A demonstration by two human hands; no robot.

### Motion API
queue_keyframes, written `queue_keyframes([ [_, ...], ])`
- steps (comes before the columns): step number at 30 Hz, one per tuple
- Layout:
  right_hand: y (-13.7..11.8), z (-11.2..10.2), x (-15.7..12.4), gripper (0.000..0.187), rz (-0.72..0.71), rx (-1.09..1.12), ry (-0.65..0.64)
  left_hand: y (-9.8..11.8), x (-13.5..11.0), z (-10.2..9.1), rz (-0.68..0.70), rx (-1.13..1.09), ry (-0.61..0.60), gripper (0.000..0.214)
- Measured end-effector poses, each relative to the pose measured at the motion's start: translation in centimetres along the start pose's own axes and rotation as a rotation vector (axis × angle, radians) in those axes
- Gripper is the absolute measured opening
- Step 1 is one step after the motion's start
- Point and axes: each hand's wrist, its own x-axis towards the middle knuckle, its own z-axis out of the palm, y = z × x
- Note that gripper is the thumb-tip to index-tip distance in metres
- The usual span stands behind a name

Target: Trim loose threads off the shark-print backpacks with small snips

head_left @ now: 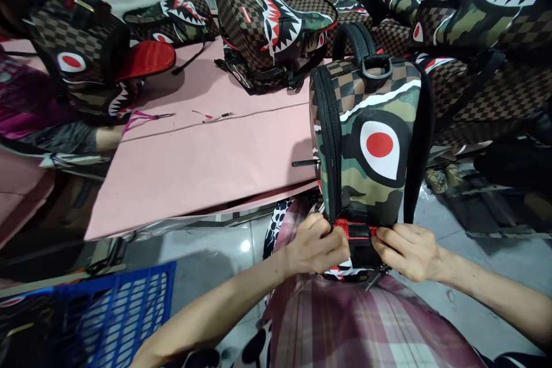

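A small backpack (375, 138) with brown checks, camouflage and a red-and-white eye print stands on end over my lap, its handle loop at the top. My left hand (319, 244) is closed on its lower edge, at the left end of a red strip with a black piece (359, 231) on it. At the strip's right end my right hand (405, 250) pinches the same edge. The fingertips of both hands are partly hidden in the fold. A black zip pull (304, 163) sticks out from the bag's left side.
Left of the bag spreads a pink-covered table (207, 167), with purple-handled scissors (146, 117) and a small thin tool (218, 117) on it. More backpacks (267, 23) are piled at the back and right. A blue crate (125, 310) stands on the floor; another person (30, 98) sits at left.
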Motion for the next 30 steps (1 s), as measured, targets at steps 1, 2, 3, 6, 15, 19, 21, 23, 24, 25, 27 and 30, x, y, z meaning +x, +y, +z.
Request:
queue_keyframes([
  [1,0.0,0.0,0.1,0.025,-0.002,0.001,0.004,0.0,0.1,-0.1,-0.002,-0.005,-0.006,0.018],
  [2,0.0,0.0,0.2,0.026,0.0,0.001,0.009,0.0,0.1,-0.1,-0.004,-0.008,-0.014,0.018],
  [3,0.0,-0.1,0.3,0.026,0.006,0.0,0.009,-0.1,0.2,-0.2,-0.01,-0.007,-0.019,0.019],
  [6,0.3,-0.5,0.4,0.026,0.038,0.003,-0.022,-0.1,0.3,-0.2,-0.019,0.0,-0.031,0.019],
  [15,1.3,-4.7,1.8,0.036,0.467,0.104,-0.319,0.0,0.4,1.1,-0.04,-0.056,0.009,0.019],
  [19,0.4,-5.5,2.7,0.028,0.514,-0.052,-0.389,0.3,0.5,1.5,-0.054,-0.026,-0.007,0.019],
  [21,0.0,-5.4,3.0,0.026,0.52,-0.1,-0.41,0.5,0.7,1.5,-0.06,-0.01,-0.041,0.02],
  [23,-0.3,-5.3,3.1,0.028,0.513,-0.104,-0.436,0.5,0.9,1.4,-0.061,-0.016,-0.055,0.022],
  [24,-0.4,-5.3,3.1,0.028,0.515,-0.106,-0.449,0.5,1.1,1.3,-0.064,-0.024,-0.047,0.022],
  [25,-0.5,-5.3,3.1,0.029,0.52,-0.114,-0.46,0.5,1.3,1.2,-0.068,-0.035,-0.039,0.022],
  [27,-0.4,-5.3,3.0,0.029,0.532,-0.123,-0.484,0.5,1.5,1.1,-0.075,-0.05,-0.022,0.022],
  [30,-0.2,-5.6,2.8,0.03,0.553,-0.11,-0.507,0.6,1.6,1.0,-0.071,-0.043,-0.043,0.022],
])
